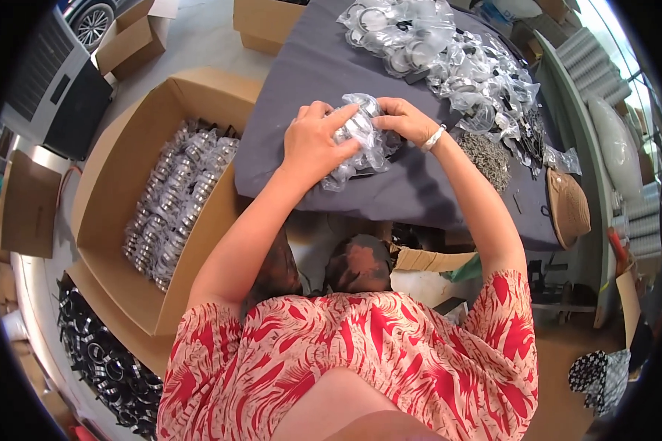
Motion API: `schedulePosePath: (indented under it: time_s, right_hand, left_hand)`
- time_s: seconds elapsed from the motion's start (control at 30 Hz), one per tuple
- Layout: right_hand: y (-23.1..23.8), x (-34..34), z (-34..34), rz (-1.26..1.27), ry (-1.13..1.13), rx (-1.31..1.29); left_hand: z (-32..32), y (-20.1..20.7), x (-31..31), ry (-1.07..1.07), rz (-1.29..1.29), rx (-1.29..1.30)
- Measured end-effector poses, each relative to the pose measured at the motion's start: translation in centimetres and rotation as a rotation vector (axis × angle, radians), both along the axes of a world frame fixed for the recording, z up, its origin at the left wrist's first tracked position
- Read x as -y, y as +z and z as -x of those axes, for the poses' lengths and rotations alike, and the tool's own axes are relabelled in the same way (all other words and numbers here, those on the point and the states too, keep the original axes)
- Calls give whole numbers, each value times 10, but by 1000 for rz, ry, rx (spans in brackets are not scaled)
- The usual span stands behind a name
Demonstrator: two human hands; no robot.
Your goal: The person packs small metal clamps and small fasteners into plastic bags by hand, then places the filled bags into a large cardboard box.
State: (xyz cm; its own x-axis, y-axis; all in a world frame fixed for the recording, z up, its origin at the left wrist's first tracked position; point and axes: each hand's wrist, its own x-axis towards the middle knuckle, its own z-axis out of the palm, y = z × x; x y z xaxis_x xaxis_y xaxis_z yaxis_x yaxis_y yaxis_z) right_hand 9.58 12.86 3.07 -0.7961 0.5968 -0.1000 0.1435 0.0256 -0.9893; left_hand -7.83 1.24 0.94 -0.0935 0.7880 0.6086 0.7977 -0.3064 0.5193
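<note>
On the near part of the grey cloth-covered table [287, 110], a bundle of see-through plastic bags with shiny round metal parts [357, 136] lies between my hands. My left hand [315, 143] wraps round its left side, with the fingers over the top and the thumb along the near side. At the right side my right hand [407, 120] pinches the plastic with bent fingers. What exactly the metal parts are is partly hidden by crinkled plastic. Farther back, a large heap of similar bagged metal rings [412, 37] spreads over the table.
To my left stands an open cardboard box [110, 184] holding rows of bagged metal parts [176, 195]. Below it lies a pile of black ring-shaped parts [103, 360]. Small metal pieces [485, 158] are heaped at the table's right, near a tan hat [566, 206].
</note>
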Motion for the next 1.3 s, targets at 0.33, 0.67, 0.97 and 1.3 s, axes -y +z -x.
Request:
schedulePosePath:
  time_s: [0.33,0.67,0.97,1.3]
  right_hand:
    - [-12,4,-14,-406,154,178]
    - [-2,16,-11,-114,172,52]
    - [25,43,8,-160,117,186]
    - [81,50,146,-624,492,168]
  left_hand:
    - [-1,19,14,55,343,-74]
    - [4,32,5,-87,486,-2]
    - [14,14,18,-116,367,128]
    - [124,42,70,175,66,117]
